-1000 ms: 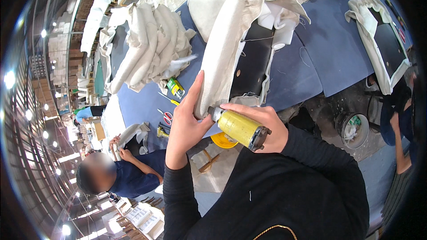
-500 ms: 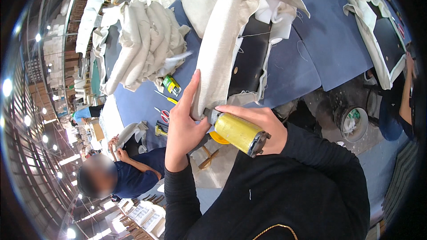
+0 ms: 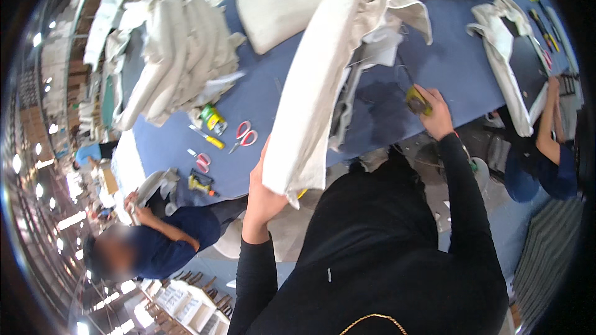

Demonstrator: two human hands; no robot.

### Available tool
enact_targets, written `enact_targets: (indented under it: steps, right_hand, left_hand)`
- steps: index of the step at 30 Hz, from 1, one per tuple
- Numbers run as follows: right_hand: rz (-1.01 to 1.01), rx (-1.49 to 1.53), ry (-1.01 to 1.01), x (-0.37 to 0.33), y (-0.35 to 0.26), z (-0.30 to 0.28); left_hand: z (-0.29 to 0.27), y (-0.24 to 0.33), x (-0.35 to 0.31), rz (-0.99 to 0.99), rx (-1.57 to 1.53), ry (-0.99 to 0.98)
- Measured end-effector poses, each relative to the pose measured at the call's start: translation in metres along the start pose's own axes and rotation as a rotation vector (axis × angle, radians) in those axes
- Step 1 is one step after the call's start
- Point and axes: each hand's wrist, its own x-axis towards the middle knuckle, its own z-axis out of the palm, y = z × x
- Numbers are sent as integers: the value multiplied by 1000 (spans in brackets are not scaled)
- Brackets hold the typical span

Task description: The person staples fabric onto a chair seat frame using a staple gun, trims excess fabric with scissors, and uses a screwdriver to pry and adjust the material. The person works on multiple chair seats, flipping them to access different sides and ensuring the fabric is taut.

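A cream fabric-covered upholstered panel (image 3: 310, 80) stands tilted on its edge over the blue table, loose cloth and white lining hanging off its right side. My left hand (image 3: 264, 195) grips its near end from the left, the fingers partly hidden behind it. To the right of the panel, apart from it, my right hand (image 3: 437, 115) is closed round a yellow staple gun (image 3: 418, 100) held over the table. The panel's dark underside shows only as a narrow strip at its right edge.
Left on the blue table (image 3: 459, 56) lie red-handled scissors (image 3: 247, 134), a yellow-handled tool (image 3: 214, 141), a green-yellow box (image 3: 213, 119) and a yellow-black tool (image 3: 200, 183). Stacked cream panels (image 3: 180, 56) stand far left. Co-workers handle panels at left and right.
My right hand has carried the staple gun from the panel's near end off to the right. The panel has tipped up, hiding most of its dark underside. Scissors now show beside it.
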Motion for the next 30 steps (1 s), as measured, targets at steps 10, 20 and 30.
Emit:
enact_targets:
  steps: [10, 20, 30]
  right_hand:
    - [131, 1222, 93, 18, -117, -124]
    - [212, -9, 9, 99, 71, -144]
    - [405, 759, 207, -30, 172, -91]
  left_hand:
    - [120, -138, 93, -429, -509, -236]
    - [217, -147, 153, -292, -347, -263]
    - [247, -103, 125, 101, 316, -85]
